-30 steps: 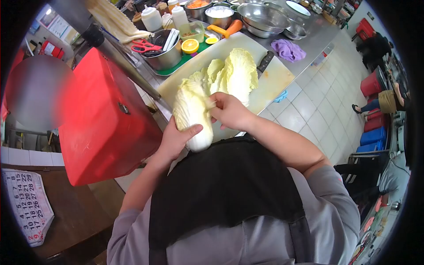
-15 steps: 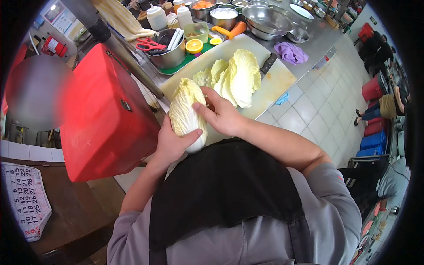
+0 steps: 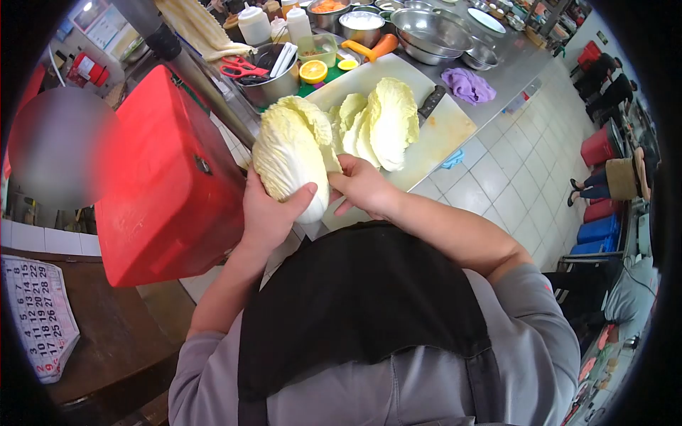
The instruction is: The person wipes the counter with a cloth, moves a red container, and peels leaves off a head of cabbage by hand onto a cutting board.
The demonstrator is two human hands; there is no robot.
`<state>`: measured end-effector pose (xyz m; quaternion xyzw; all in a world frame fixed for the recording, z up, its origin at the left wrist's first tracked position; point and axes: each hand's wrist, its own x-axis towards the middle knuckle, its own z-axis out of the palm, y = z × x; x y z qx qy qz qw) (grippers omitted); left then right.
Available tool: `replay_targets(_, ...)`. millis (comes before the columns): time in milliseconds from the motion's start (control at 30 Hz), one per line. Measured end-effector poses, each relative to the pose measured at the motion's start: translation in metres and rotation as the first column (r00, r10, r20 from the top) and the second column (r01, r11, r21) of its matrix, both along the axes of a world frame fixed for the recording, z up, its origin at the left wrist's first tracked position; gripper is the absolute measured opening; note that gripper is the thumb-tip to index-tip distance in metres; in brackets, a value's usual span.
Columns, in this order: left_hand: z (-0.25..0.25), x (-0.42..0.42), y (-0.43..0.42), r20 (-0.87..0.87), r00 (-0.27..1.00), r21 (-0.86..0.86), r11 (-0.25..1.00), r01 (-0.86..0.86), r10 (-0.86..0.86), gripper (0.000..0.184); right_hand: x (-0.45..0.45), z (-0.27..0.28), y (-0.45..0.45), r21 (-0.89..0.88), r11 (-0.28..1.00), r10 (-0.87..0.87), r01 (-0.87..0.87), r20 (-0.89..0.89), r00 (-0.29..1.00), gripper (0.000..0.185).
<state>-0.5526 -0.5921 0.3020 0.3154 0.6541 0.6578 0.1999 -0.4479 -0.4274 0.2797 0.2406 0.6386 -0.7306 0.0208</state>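
A napa cabbage [image 3: 290,160] is held up in front of my apron, its base toward me. My left hand [image 3: 273,209] wraps around its lower left side, thumb across the white base. At its right side my right hand [image 3: 366,188] pinches the edge of an outer cabbage leaf [image 3: 328,153] that stands away from the head. Several loose cabbage leaves [image 3: 391,128] lie overlapping on the white cutting board [image 3: 444,135] beyond my hands. A knife with a dark handle [image 3: 431,101] lies beside them, its blade mostly hidden under the leaves.
A red box [image 3: 170,184] stands close on my left, beside a metal post. Behind the board are a metal pot [image 3: 273,89] with red scissors, a halved orange [image 3: 313,71], an orange-handled peeler [image 3: 359,50], steel bowls [image 3: 430,32] and a purple cloth [image 3: 467,85]. People stand far right.
The cabbage has turned in my left hand and risen slightly to the left. My right hand has moved down and right, and the leaf it pinches has come away from the head's side.
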Motion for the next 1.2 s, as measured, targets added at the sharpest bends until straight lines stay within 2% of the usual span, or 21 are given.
replay_targets(100, -0.002, -0.002, 0.005, 0.037, 0.999, 0.123, 0.992, -0.008, 0.004, 0.075, -0.003, -0.001, 0.003, -0.176, 0.978, -0.116, 0.112, -0.012, 0.993, 0.034)
replay_targets(200, -0.006, 0.004, 0.006, -0.019, 1.0, 0.274, 0.962, 0.014, -0.009, 0.075, -0.002, 0.006, 0.004, -0.317, 0.944, -0.113, 0.087, -0.066, 0.991, 0.034)
replay_targets(300, -0.015, -0.002, 0.006, 0.04, 0.991, 0.288, 0.951, 0.114, -0.131, 0.073, 0.0, 0.008, -0.002, -0.286, 0.955, -0.106, 0.076, -0.089, 0.99, 0.035)
replay_targets(333, -0.016, -0.003, 0.007, 0.075, 0.989, 0.249, 0.963, 0.107, -0.129, 0.072, 0.001, 0.011, 0.0, -0.222, 0.969, -0.134, 0.11, -0.096, 0.986, 0.033)
replay_targets(400, -0.018, -0.004, 0.008, 0.144, 0.983, 0.167, 0.982, 0.09, -0.115, 0.068, -0.003, -0.016, 0.003, 0.194, 0.954, -0.158, 0.23, -0.327, 0.932, 0.033)
replay_targets(433, -0.024, -0.004, 0.009, 0.224, 0.968, 0.233, 0.971, 0.06, -0.114, 0.067, -0.004, -0.021, 0.002, 0.377, 0.873, -0.128, 0.309, -0.434, 0.892, 0.034)
replay_targets(500, -0.034, 0.001, 0.013, 0.377, 0.918, 0.348, 0.937, -0.017, -0.124, 0.065, -0.004, -0.022, 0.004, 0.346, 0.901, -0.09, 0.261, -0.439, 0.894, 0.038)
replay_targets(567, -0.03, 0.006, 0.017, 0.399, 0.913, 0.368, 0.927, -0.078, -0.082, 0.061, -0.004, -0.021, 0.004, 0.277, 0.93, -0.108, 0.242, -0.425, 0.899, 0.04)
replay_targets(667, -0.033, 0.007, 0.02, 0.442, 0.895, 0.409, 0.902, -0.142, -0.06, 0.057, -0.002, -0.021, -0.002, 0.287, 0.922, -0.104, 0.259, -0.462, 0.881, 0.039)
replay_targets(767, -0.042, -0.001, 0.014, 0.471, 0.88, 0.378, 0.916, -0.132, -0.067, 0.053, 0.0, -0.027, -0.002, 0.458, 0.851, -0.016, 0.256, -0.465, 0.885, 0.034)
replay_targets(833, -0.04, -0.006, 0.009, 0.499, 0.863, 0.331, 0.938, -0.105, -0.08, 0.054, 0.004, 0.006, -0.002, 0.349, 0.929, -0.059, 0.123, -0.188, 0.98, 0.03)
replay_targets(867, -0.038, -0.009, 0.004, 0.546, 0.821, 0.368, 0.928, -0.056, -0.167, 0.056, 0.005, 0.018, -0.001, 0.277, 0.958, -0.06, 0.068, -0.038, 0.997, 0.028)
replay_targets(933, -0.031, -0.014, -0.007, 0.621, 0.71, 0.449, 0.893, 0.026, -0.333, 0.062, 0.004, 0.011, 0.005, -0.052, 0.99, -0.129, 0.128, -0.025, 0.991, 0.026)
replay_targets(967, -0.027, -0.014, -0.009, 0.608, 0.664, 0.502, 0.859, 0.102, -0.435, 0.065, 0.004, 0.007, 0.007, -0.217, 0.964, -0.159, 0.153, -0.01, 0.987, 0.026)
replay_targets(1033, -0.017, -0.018, -0.009, 0.56, 0.554, 0.604, 0.761, 0.236, -0.616, 0.072, 0.004, 0.006, 0.016, -0.25, 0.961, -0.121, 0.115, -0.009, 0.993, 0.028)
replay_targets(1067, -0.016, -0.02, -0.01, 0.531, 0.517, 0.632, 0.72, 0.285, -0.671, 0.068, 0.0, 0.003, 0.024, -0.277, 0.954, -0.123, 0.119, 0.003, 0.992, 0.03)
replay_targets(1100, -0.021, -0.022, -0.01, 0.584, 0.536, 0.591, 0.772, 0.235, -0.61, 0.066, -0.004, 0.001, 0.03, -0.307, 0.944, -0.12, 0.119, 0.016, 0.993, 0.032)
replay_targets(1133, -0.03, -0.022, -0.01, 0.635, 0.551, 0.543, 0.82, 0.181, -0.542, 0.065, -0.005, 0.004, 0.033, -0.418, 0.896, -0.16, 0.151, 0.012, 0.987, 0.041)
replay_targets(1167, -0.037, -0.022, -0.011, 0.68, 0.562, 0.492, 0.861, 0.126, -0.471, 0.063, -0.003, 0.01, 0.035, -0.529, 0.824, -0.186, 0.202, 0.084, 0.979, 0.045)
replay_targets(1200, -0.036, -0.021, -0.009, 0.685, 0.537, 0.509, 0.851, 0.13, -0.492, 0.059, 0.001, 0.006, 0.037, -0.513, 0.847, -0.098, 0.138, 0.104, 0.99, 0.046)
